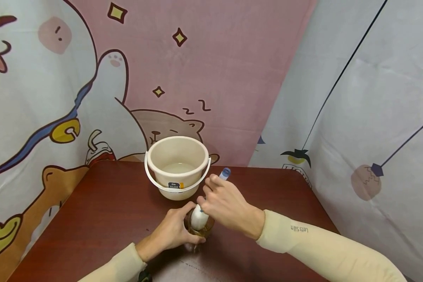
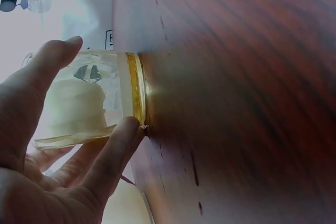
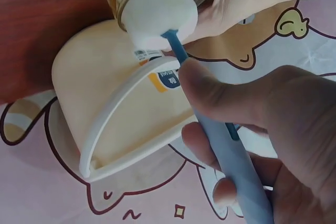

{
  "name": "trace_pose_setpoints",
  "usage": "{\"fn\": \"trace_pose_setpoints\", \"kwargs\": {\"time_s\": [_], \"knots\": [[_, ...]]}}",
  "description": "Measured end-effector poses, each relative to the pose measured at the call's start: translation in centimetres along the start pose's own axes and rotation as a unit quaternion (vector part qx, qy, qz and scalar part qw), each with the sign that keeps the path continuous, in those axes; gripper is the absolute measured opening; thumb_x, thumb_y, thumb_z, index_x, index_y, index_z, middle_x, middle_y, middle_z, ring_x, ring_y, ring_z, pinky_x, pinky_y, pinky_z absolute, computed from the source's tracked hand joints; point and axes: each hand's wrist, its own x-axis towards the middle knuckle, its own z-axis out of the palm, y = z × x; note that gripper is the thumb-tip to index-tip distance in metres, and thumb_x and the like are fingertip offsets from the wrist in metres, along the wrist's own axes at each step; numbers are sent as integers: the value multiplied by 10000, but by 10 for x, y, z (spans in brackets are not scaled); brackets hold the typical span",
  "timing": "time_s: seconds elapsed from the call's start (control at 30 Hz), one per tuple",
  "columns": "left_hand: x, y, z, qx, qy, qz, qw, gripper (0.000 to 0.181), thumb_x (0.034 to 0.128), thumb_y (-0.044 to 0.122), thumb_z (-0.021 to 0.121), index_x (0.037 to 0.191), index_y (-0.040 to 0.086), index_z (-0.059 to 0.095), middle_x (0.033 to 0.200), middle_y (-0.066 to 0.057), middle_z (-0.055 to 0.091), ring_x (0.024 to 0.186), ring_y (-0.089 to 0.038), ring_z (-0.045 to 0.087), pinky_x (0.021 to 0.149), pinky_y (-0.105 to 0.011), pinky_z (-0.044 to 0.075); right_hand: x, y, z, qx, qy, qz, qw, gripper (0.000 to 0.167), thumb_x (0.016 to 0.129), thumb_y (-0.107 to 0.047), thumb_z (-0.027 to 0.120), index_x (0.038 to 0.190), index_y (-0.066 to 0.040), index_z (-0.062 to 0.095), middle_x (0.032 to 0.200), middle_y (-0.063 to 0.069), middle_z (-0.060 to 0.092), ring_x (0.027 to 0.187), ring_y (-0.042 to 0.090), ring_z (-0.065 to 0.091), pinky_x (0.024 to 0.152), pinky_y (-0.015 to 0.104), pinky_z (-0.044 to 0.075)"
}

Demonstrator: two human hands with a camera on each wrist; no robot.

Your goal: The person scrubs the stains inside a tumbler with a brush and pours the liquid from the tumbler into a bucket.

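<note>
My left hand (image 1: 172, 230) grips a clear, amber-tinted glass cup (image 2: 86, 100) from its left side, thumb and fingers spread around the wall. In the left wrist view the cup's base is at or very near the tabletop; I cannot tell if it touches. My right hand (image 1: 230, 201) holds a cup brush by its blue-grey handle (image 3: 228, 153), thumb laid along it. The brush's white sponge head (image 1: 199, 218) is partly inside the cup's mouth. In the right wrist view the amber glass rim surrounds the sponge (image 3: 163, 11).
A cream bucket (image 1: 162, 178) with a white handle (image 1: 150, 178) stands just beyond the hands, apparently with some water inside. The reddish-brown table (image 1: 116, 196) extends to both sides. Cartoon-printed cloth (image 1: 225, 78) hangs behind the table and along its sides.
</note>
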Motion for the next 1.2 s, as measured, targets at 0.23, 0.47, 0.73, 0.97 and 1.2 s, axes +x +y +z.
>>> {"fn": "trace_pose_setpoints", "kwargs": {"time_s": [0.23, 0.47, 0.73, 0.97, 1.2], "knots": [[0, -2, -1, 17, -14, -16, 10000, 797, 689, 431, 1147, 1330, 312, 690, 1018, 108, 825, 913, -38, 738, 824, -280, 618, 8, 8, -3, -213, -27, -644, 9977, 157, 951, -333, 836, 805, -333, 777, 797, -91, 755, 931, 188, 636, 1041, 338, 400], [1, -2, 0, -73, -5, 41, 10000, 793, 692, 394, 1151, 1339, 305, 702, 1022, 67, 839, 923, -120, 790, 822, -287, 626, 9, 18, 0, -443, -72, -1166, 9922, 180, 1014, -370, 797, 837, -370, 827, 880, -131, 752, 1056, 164, 662, 1115, 319, 420], [1, -2, 0, -89, 21, 83, 9999, 788, 687, 389, 1156, 1329, 322, 703, 1044, 69, 848, 951, -154, 810, 841, -302, 640, 9, 27, 4, -373, 89, -1300, 9908, 133, 1013, -377, 797, 887, -369, 838, 1029, -151, 774, 1108, 173, 661, 1158, 358, 418], [1, -3, 0, -126, 13, 89, 9999, 768, 689, 408, 1155, 1298, 321, 694, 1021, 78, 839, 937, -151, 810, 829, -288, 629, 6, 28, 10, -95, 8, -1219, 9925, 85, 1016, -376, 814, 934, -379, 837, 1074, -164, 779, 1168, 141, 669, 1153, 352, 430], [1, -3, 1, -82, 100, 192, 9997, 763, 685, 422, 1153, 1283, 297, 696, 995, 81, 830, 899, -128, 793, 797, -278, 617, 2, 18, 18, 25, 166, -1132, 9934, 167, 1007, -375, 793, 841, -373, 804, 934, -148, 756, 1054, 122, 655, 1081, 314, 429]]}}
